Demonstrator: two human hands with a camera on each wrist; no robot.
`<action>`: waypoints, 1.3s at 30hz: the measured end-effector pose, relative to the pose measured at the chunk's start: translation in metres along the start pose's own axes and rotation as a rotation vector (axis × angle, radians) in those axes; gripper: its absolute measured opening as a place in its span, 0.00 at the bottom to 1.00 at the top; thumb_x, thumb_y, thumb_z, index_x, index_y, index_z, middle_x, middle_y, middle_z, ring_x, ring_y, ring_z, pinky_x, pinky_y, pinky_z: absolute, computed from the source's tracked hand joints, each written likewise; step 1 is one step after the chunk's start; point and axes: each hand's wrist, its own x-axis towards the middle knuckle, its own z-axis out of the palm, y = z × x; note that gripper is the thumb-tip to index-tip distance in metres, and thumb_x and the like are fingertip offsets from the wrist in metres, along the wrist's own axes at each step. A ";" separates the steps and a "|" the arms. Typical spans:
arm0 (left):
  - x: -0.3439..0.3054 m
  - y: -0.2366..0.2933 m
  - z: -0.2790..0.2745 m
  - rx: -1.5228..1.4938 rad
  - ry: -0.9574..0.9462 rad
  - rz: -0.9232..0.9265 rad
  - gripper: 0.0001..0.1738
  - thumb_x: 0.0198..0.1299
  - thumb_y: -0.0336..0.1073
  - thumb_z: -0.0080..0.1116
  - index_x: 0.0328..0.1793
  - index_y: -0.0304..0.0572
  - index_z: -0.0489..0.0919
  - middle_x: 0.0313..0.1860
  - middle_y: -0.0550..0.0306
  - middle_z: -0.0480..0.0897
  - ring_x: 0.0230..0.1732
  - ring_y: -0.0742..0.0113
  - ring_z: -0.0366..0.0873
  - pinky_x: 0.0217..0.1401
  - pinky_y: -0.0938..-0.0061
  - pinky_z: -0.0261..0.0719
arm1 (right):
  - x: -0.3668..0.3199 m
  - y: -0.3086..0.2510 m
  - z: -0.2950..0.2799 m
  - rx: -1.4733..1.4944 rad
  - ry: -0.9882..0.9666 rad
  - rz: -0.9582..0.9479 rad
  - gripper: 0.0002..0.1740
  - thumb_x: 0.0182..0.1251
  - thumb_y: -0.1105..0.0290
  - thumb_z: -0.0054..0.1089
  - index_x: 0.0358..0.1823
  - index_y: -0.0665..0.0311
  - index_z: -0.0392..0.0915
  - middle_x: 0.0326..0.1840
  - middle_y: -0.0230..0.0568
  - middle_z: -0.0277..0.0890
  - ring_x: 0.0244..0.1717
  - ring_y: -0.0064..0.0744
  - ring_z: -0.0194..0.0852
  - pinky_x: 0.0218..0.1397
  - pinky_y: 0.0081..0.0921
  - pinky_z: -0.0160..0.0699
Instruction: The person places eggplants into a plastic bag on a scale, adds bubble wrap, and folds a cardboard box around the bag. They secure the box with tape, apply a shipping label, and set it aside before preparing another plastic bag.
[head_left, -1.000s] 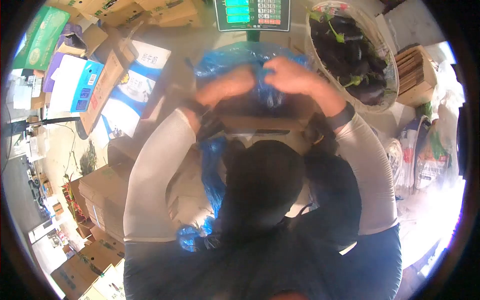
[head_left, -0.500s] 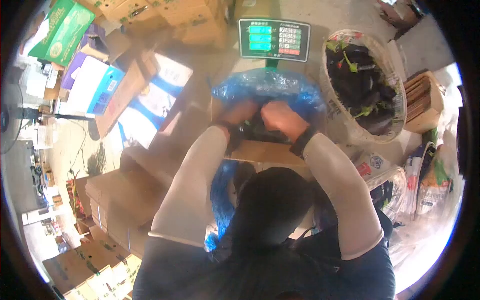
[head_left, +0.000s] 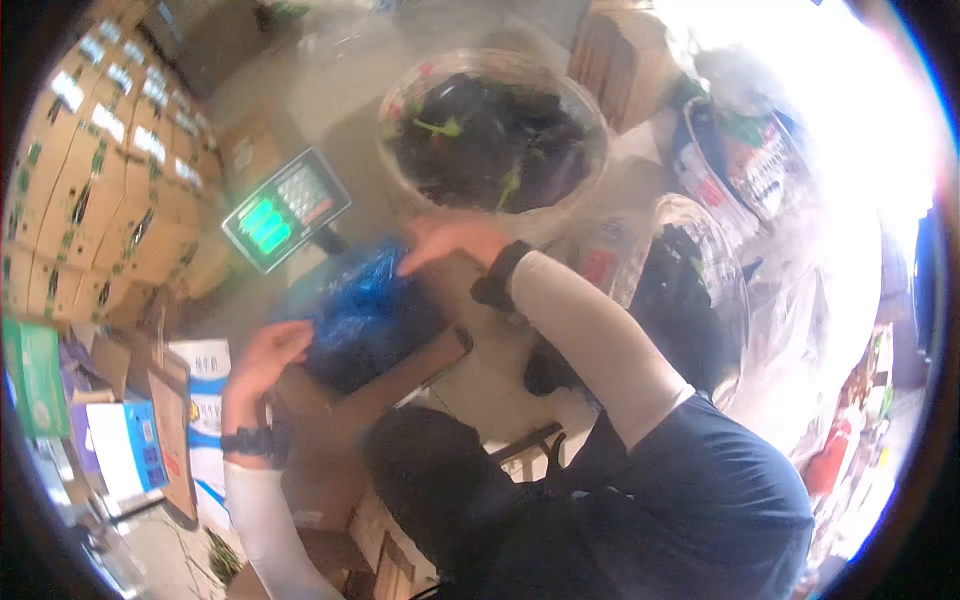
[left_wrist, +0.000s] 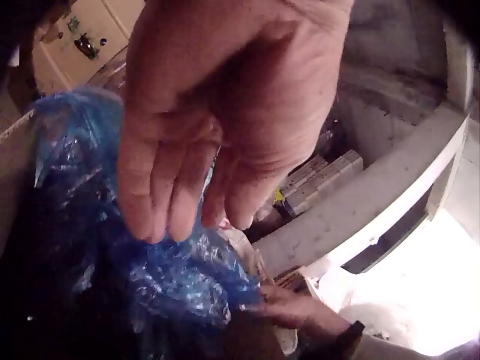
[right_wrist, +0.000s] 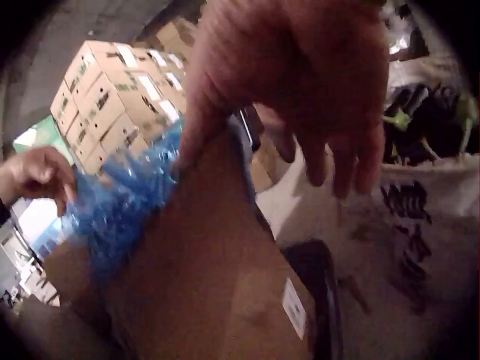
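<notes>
Reaching over the crinkled, glossy blue plastic film (head_left: 365, 300), held both bare hands on opposite sides of the cardboard box (right_wrist: 225, 262). Had the film bunched in soft folds and shiny creases across the box opening, between the hands, with darkness showing through the thin sheet.

Bent the fingers of the left hand (head_left: 265, 365) slightly and aligned them side by side, their tips right by the film; could not tell whether they touched it. Left that grip loose and rather narrow, with nothing clearly held. Rested the thumb of the right hand (head_left: 455, 240) against the film near the box edge, with its other fingers drooping relaxed and apart from the thumb, in a wide grip. Wore a dark band (head_left: 495, 280) at the right wrist over a pale, smooth sleeve (head_left: 590, 330).

Had the box's flat brown side, marked by a small white label (right_wrist: 294, 307), beneath the right hand. Had the rectangular scale display (head_left: 285, 210), glowing green, just beyond the film. Had dark, smooth eggplants (head_left: 480, 145) with green stems in a pale oval container (head_left: 598, 185) near the right hand.
</notes>
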 end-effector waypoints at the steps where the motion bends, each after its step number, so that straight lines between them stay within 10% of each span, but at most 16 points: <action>1: 0.003 0.002 -0.005 0.025 -0.016 0.017 0.27 0.65 0.35 0.61 0.67 0.29 0.72 0.58 0.48 0.81 0.58 0.61 0.78 0.59 0.70 0.75 | -0.001 0.001 0.000 0.082 -0.256 0.137 0.39 0.48 0.43 0.71 0.50 0.71 0.80 0.53 0.59 0.79 0.58 0.56 0.76 0.60 0.43 0.74; 2: 0.006 -0.001 -0.016 0.014 0.108 -0.035 0.28 0.61 0.34 0.64 0.67 0.32 0.73 0.59 0.47 0.80 0.58 0.60 0.77 0.60 0.66 0.75 | -0.002 0.002 0.001 0.173 -0.510 0.270 0.37 0.50 0.42 0.68 0.48 0.70 0.81 0.53 0.59 0.79 0.57 0.57 0.76 0.59 0.43 0.74; 7: 0.028 -0.012 -0.005 0.718 0.836 0.158 0.53 0.41 0.30 0.73 0.77 0.44 0.60 0.71 0.38 0.67 0.66 0.41 0.70 0.66 0.57 0.71 | 0.012 0.003 0.040 0.235 -0.058 -0.102 0.20 0.58 0.54 0.60 0.42 0.64 0.83 0.43 0.58 0.81 0.48 0.59 0.79 0.52 0.47 0.77; 11: 0.044 -0.025 0.009 0.755 0.663 0.240 0.55 0.39 0.29 0.72 0.78 0.43 0.59 0.72 0.32 0.65 0.73 0.36 0.63 0.71 0.57 0.67 | 0.000 -0.025 0.037 0.219 0.049 -0.108 0.13 0.53 0.63 0.59 0.33 0.64 0.83 0.36 0.55 0.81 0.41 0.58 0.81 0.44 0.48 0.80; 17: 0.058 -0.037 -0.002 1.203 0.381 0.038 0.20 0.44 0.30 0.70 0.46 0.31 0.80 0.43 0.37 0.82 0.47 0.35 0.79 0.50 0.51 0.75 | -0.049 -0.065 0.044 0.255 0.116 -0.251 0.09 0.57 0.70 0.56 0.33 0.68 0.81 0.41 0.56 0.80 0.41 0.57 0.83 0.42 0.46 0.83; 25: 0.015 -0.016 0.034 0.832 0.521 0.047 0.18 0.44 0.28 0.69 0.44 0.32 0.80 0.38 0.41 0.83 0.43 0.42 0.81 0.48 0.56 0.76 | -0.064 -0.036 0.096 0.103 0.219 -0.432 0.08 0.52 0.69 0.61 0.27 0.66 0.85 0.29 0.52 0.82 0.34 0.50 0.85 0.34 0.41 0.84; 30: 0.034 -0.032 0.099 0.869 0.042 -0.009 0.21 0.49 0.35 0.69 0.50 0.38 0.83 0.43 0.43 0.86 0.45 0.44 0.83 0.49 0.59 0.78 | -0.066 -0.045 0.108 -0.111 0.117 -0.348 0.06 0.50 0.69 0.65 0.25 0.63 0.87 0.28 0.43 0.85 0.30 0.46 0.85 0.29 0.42 0.83; 39: 0.053 -0.012 0.118 0.963 0.038 -0.223 0.21 0.48 0.36 0.70 0.51 0.39 0.83 0.44 0.43 0.85 0.45 0.45 0.83 0.50 0.59 0.78 | -0.075 -0.054 0.128 0.545 0.149 -0.330 0.06 0.50 0.62 0.66 0.28 0.51 0.85 0.32 0.43 0.83 0.35 0.43 0.83 0.34 0.43 0.80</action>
